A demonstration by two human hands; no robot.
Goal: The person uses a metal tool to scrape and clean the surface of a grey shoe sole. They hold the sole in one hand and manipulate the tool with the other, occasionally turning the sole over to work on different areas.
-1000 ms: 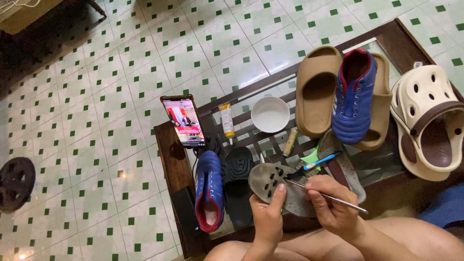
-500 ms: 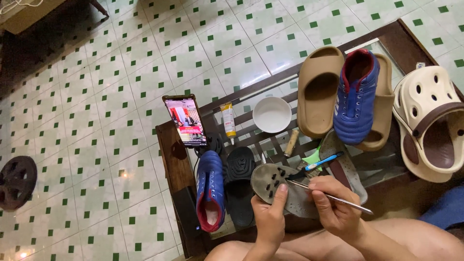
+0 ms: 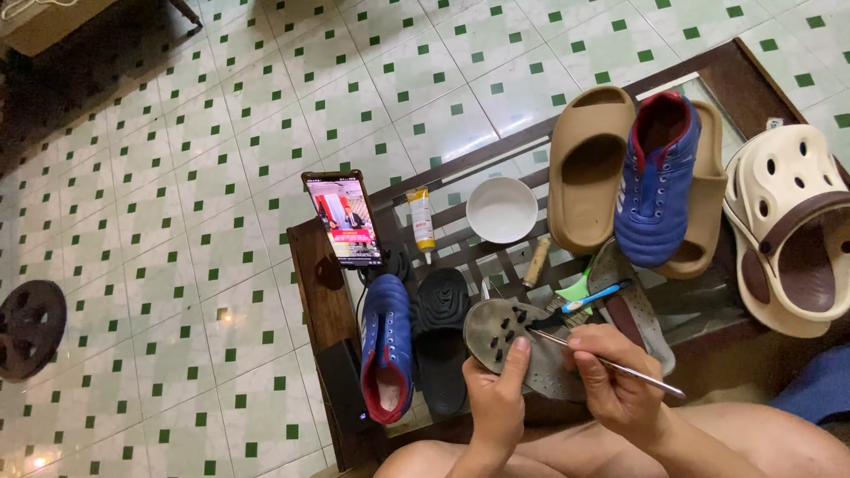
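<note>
My left hand (image 3: 498,400) grips a grey shoe insole (image 3: 506,334) with several holes, thumb pressed on its top face. My right hand (image 3: 614,382) holds a thin metal tool (image 3: 620,368) like a pen, its tip touching the insole near the holes. Both hands hover over the near edge of a low dark wooden table with a glass top (image 3: 312,274). A blue sports shoe (image 3: 387,358) with red lining lies just left of the hands, beside a black sole (image 3: 443,347).
On the table stand a lit phone (image 3: 343,219), a glue tube (image 3: 420,220), a white bowl (image 3: 501,210), a blue toothbrush (image 3: 595,297), tan slides (image 3: 586,175) under a second blue shoe (image 3: 657,182), and cream clogs (image 3: 788,226). Green-checked tile floor surrounds it; a black disc (image 3: 29,326) lies left.
The view has shifted slightly; the hands, insole and tool stay in nearly the same place, with only small movement of the tool tip on the insole.
</note>
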